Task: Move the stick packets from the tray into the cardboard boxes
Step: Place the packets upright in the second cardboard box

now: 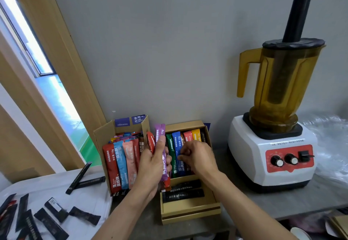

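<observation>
step: filling right box (pixel 188 215) | left hand (pixel 152 162) grips purple packet (pixel 160 132), red packet (pixel 150 140) | right hand (pixel 197 157) pinches blue packet (pixel 177 142) there | next: likely open a gap, slot purple in

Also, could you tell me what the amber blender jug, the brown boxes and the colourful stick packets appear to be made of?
The amber blender jug looks like translucent hard plastic: the dark core shows through it. The brown open-topped boxes seem matte cardboard, with raw cut edges. The colourful stick packets look like printed film with a satin sheen, probably plastic or foil laminate.
</observation>
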`<state>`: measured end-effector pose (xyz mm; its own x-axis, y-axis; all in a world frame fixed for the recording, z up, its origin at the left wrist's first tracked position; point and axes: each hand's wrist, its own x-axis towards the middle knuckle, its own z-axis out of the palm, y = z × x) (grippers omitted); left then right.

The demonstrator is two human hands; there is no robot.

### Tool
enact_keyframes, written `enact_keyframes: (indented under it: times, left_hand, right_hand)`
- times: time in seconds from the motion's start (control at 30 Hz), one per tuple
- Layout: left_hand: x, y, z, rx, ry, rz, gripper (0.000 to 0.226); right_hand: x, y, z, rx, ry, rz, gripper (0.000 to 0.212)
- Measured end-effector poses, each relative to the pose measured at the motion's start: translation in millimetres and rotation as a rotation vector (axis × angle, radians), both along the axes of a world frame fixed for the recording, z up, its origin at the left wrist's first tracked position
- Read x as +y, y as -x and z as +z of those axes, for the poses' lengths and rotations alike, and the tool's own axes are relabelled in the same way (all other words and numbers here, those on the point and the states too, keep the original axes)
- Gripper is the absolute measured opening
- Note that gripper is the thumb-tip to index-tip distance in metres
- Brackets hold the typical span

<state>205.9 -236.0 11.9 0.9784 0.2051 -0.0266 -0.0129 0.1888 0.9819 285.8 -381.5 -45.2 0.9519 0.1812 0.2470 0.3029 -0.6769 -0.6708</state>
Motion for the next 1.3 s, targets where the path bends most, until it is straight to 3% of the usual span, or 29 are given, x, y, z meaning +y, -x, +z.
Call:
enact_keyframes:
  times: [0.1, 0.23, 0.37, 0.5, 0.7, 0.87, 1.0, 1.13, 1.3]
  left_hand:
    - [1.0, 0.2, -3.2, 0.014, 0.011, 0.011, 0.038]
    - [0.2, 1.9, -7.2, 0.008, -0.094, -0.051, 0.035]
    - [-8.5, 5.7, -3.0, -0.013, -0.244, -0.149, 0.035]
    - [-6.0, 11.0, -3.3, 0.003, -0.359, -0.209, 0.042]
    - [-1.4, 7.8, -4.6, 0.014, -0.369, -0.124, 0.044]
    - [2.1, 6.3, -9.7, 0.029, -0.336, -0.107, 0.044]
    - [1.2, 6.8, -8.7, 0.086, -0.089, -0.055, 0.018]
    - [3.9, 7.2, -3.0, 0.102, 0.218, -0.113, 0.026]
    - [7.6, 3.7, -1.0, 0.107, 0.269, -0.074, 0.023]
  right_hand:
    - [-3.6, 3.8, 8.7, 0.033, -0.091, 0.005, 0.016]
    - [-13.9, 23.0, 54.9, 0.099, -0.666, 0.066, 0.028]
    - [-17.7, 30.3, 83.6, 0.157, -0.656, 0.233, 0.009]
    - [-33.2, 17.4, 88.3, 0.211, -0.794, 0.154, 0.014]
    - [-24.1, 15.6, 79.0, 0.350, -0.774, 0.275, 0.038]
    - [-32.6, -0.4, 72.7, 0.157, -0.726, -0.005, 0.034]
    - [-32.2, -17.3, 45.2, 0.160, -0.444, -0.031, 0.025]
    - [-24.7, -16.6, 21.6, 0.145, -0.316, -0.035, 0.030]
    - [-26.4, -4.3, 16.8, 0.040, -0.264, -0.059, 0.036]
